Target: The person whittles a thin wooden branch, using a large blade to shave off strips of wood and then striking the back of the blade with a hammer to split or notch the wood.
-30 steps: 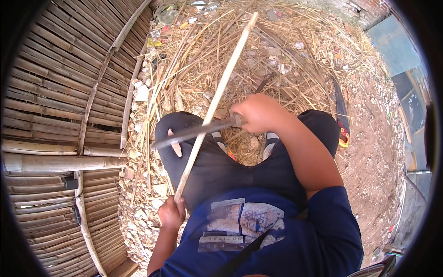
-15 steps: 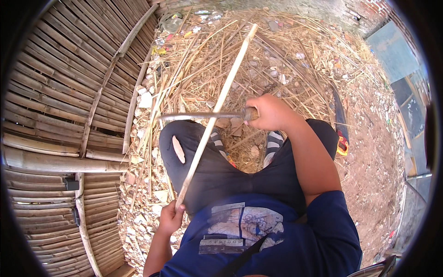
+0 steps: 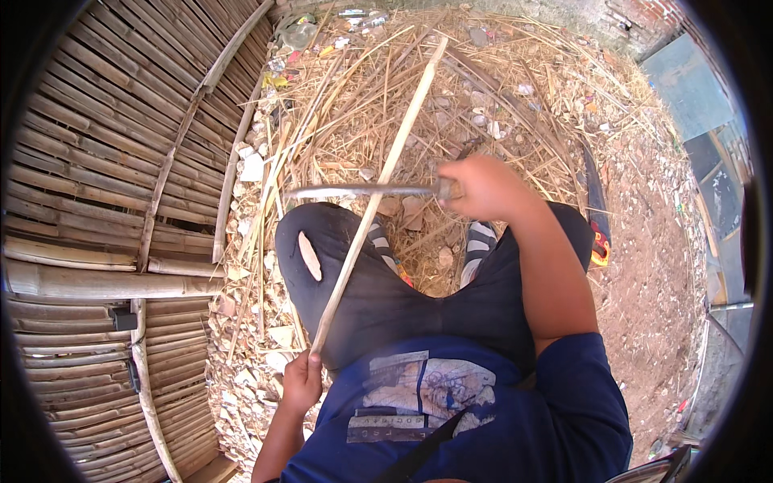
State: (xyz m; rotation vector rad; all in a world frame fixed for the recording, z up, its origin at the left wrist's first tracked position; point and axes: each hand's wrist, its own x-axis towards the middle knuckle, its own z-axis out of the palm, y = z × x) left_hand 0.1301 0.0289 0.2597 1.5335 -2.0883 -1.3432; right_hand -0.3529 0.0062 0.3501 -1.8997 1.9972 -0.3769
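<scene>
A long, pale bamboo stick [image 3: 409,121] slants from beside my left hip, across my left knee, out over the littered ground. My left hand [image 3: 303,381] is closed round its near end. My right hand [image 3: 489,187], past my right knee, grips the short handle of a long-bladed knife [image 3: 334,192]. The blade points left and crosses the stick beyond my knees. Whether its edge bites into the wood I cannot tell.
Cut bamboo strips and shavings [image 3: 362,88] litter the ground ahead. A handsaw [image 3: 594,189] with an orange-and-red handle lies beyond my right knee. A bamboo slat wall [image 3: 105,153] stands close on the left. Broken stones [image 3: 252,167] lie along its foot; blue-grey panels [image 3: 694,88] lean at the far right.
My right hand and the knife have moved slightly right and away from me along the stick. My left hand and the stick stay almost in place.
</scene>
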